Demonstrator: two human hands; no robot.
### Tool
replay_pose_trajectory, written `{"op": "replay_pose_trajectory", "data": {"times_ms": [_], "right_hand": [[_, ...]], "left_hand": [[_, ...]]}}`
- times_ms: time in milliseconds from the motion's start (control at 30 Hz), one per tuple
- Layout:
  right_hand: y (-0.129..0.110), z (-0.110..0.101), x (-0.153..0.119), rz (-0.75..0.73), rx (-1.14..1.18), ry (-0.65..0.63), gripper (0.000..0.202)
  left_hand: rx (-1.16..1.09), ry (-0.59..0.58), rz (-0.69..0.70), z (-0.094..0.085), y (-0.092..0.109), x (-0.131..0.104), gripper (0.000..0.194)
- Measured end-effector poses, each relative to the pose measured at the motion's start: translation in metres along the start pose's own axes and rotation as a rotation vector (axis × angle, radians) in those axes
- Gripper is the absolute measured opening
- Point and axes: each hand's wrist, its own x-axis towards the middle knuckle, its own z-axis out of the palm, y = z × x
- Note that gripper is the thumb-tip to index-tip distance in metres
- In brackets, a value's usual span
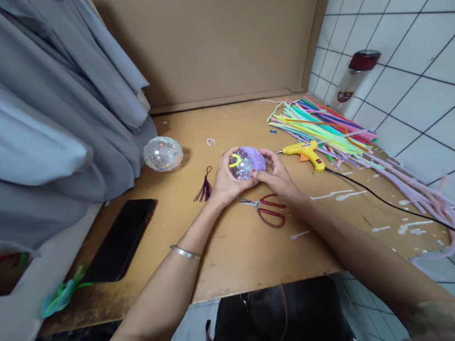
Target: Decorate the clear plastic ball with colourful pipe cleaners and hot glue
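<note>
Between my two hands is a clear ball (245, 169) with speckles inside, its right side covered by lilac strands. A curved yellow piece (235, 160) lies on its upper left. My left hand (225, 179) closes round the ball's left side and underside. My right hand (276, 173) wraps the right side, its thumb pressing near the bottom of the lilac part. Just below my hands lie red-handled scissors (272, 213). Left of my left hand is a dark purple tassel (204, 188). A yellow glue gun (305, 152) rests right of my right hand, its nozzle pointing left.
A second clear ball (163, 154) sits by the grey curtain (50, 115). A black phone (122, 240) lies at the left. Colourful pipe cleaners (321, 125) pile up by a red-lidded bottle (355, 80) and tiled wall. The glue gun's cord (397, 200) runs off right.
</note>
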Motion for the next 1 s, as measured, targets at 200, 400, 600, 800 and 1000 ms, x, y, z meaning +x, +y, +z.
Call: {"op": "replay_pose_trajectory", "data": {"times_ms": [200,400,600,800,1000], "right_hand": [[-0.002,0.001,-0.001,-0.022,-0.005,0.01,0.063],[-0.005,-0.002,0.001,-0.002,-0.004,-0.026,0.064],[-0.008,-0.005,0.004,0.039,0.024,-0.04,0.059],[-0.016,-0.004,0.002,0.134,0.143,-0.032,0.053],[-0.021,-0.009,0.003,0.24,0.23,-0.062,0.043]], "left_hand": [[-0.018,-0.011,-0.014,0.0,-0.001,0.0,0.089],[-0.02,-0.021,0.0,-0.001,-0.003,0.002,0.09],[-0.012,-0.022,-0.042,0.002,0.003,0.001,0.087],[-0.101,-0.146,-0.125,-0.002,0.007,-0.001,0.087],[-0.149,-0.178,-0.126,-0.007,0.005,-0.003,0.075]]}}
